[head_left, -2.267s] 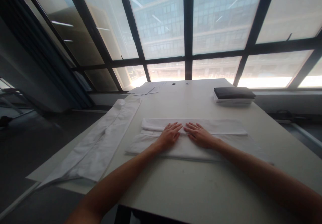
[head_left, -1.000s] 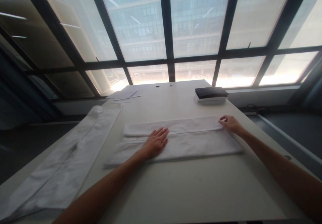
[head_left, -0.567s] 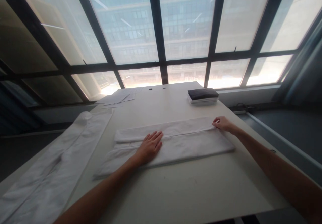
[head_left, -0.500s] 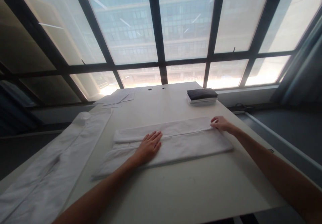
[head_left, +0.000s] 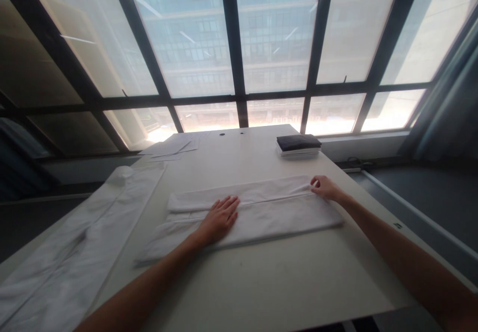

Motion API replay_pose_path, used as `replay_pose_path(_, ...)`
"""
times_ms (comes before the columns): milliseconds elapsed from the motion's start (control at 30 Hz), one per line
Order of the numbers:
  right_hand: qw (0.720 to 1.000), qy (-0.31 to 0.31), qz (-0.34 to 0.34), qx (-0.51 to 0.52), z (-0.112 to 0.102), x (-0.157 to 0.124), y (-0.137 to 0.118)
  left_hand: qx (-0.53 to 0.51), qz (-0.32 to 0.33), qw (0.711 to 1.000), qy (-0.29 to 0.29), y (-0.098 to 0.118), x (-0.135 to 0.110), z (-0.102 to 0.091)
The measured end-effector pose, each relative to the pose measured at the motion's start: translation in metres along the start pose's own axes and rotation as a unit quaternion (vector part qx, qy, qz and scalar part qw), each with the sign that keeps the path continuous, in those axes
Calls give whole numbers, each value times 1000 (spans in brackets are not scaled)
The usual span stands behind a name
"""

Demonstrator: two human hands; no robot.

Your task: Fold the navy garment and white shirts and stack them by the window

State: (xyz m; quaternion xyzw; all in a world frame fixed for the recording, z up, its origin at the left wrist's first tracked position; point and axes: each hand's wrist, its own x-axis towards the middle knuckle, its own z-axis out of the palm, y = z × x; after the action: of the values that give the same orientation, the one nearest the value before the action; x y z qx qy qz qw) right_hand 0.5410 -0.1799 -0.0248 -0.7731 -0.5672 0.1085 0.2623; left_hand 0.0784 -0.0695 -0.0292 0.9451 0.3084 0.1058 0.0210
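A white garment (head_left: 276, 212), folded into a long strip, lies crosswise on the white table (head_left: 239, 292). Its upper flap meets the lower part along a seam-like line; I cannot tell what kind of garment it is. My left hand (head_left: 220, 217) rests flat on its middle, fingers stretched out. At the far right end, my right hand (head_left: 324, 187) pinches the edge of the upper flap between thumb and fingers, and the cloth there is slightly raised. A second white garment (head_left: 93, 227) lies spread lengthwise along the table's left side, creased in the middle.
A stack of folded cloths (head_left: 298, 145), dark on top and white below, sits at the table's far right. Sheets of paper (head_left: 172, 147) lie at the far left. Tall windows (head_left: 276, 38) stand behind the table, with a curtain (head_left: 444, 88) at the right.
The view has shifted slightly. My right hand keeps its pinch on the flap's end, where the cloth looks a little more lifted. My left hand stays flat in place.
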Motion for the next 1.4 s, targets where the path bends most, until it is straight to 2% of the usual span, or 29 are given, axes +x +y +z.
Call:
replay_pose_path(167, 999, 2, 37, 9, -10, 0, 3, -3, -1, 1000, -2, -1, 0, 0)
replay_pose_path(267, 999, 2, 37, 15, -16, 0, 4, -6, -4, 1000, 1, -1, 0, 2)
replay_pose_path(433, 986, -125, 34, 104, -24, -6, -1, -4, -4, 1000, -1, -2, 0, 2)
replay_pose_path(500, 980, -142, 32, 134, -31, -10, -6, -2, -6, 1000, -7, -1, 0, 2)
replay_pose_path(733, 979, -146, -72, 121, -63, -17, -14, -3, -3, 1000, -1, -1, 0, 2)
replay_pose_path(867, 988, -119, -83, 58, -55, -14, -9, -5, 0, 1000, 1, -1, 0, 2)
replay_pose_path(967, 984, -114, -118, 66, -43, -12, -7, -6, -6, 1000, -12, 1, 0, -1)
replay_pose_path(1100, 975, -143, -154, 65, -34, -11, -6, -4, -14, 1000, -25, 3, 0, -4)
replay_pose_path(1267, 971, -173, -165, 23, -28, -9, -6, -4, -15, 1000, -27, 3, -1, -3)
replay_pose_path(1400, 973, -169, -158, -23, -27, -12, -7, -7, -11, 1000, -19, 2, 0, -1)
